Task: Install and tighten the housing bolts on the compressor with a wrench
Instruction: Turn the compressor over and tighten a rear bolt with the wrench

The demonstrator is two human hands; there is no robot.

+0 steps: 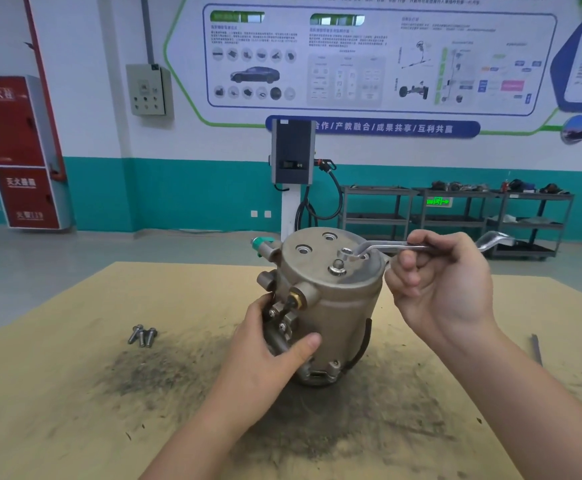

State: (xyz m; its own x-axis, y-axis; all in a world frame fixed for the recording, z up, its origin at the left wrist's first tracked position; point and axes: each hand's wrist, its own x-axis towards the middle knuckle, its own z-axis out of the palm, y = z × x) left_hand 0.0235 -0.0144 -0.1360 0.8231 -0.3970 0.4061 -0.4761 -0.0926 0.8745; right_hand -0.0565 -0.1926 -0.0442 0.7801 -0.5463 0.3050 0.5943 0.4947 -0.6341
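Observation:
A grey metal compressor [338, 306] stands upright on the cardboard-covered table [74, 393]. My left hand [268, 355] grips its lower left side around the fittings. My right hand [442, 282] holds the shaft of a silver ring wrench [386, 247], whose ring end sits over a bolt on the compressor's top face. A second bolt [338, 266] stands in the top face nearer to me. Two empty bolt holes [304, 250] show at the far left of the top. Three loose bolts [143, 336] lie on the table to the left.
Dark grime stains the cardboard around the compressor. A thin dark strip [536, 348] lies at the table's right edge. Beyond the table are a charging post [293, 174], metal shelving carts [455, 216] and a red fire cabinet [19, 150] along the wall.

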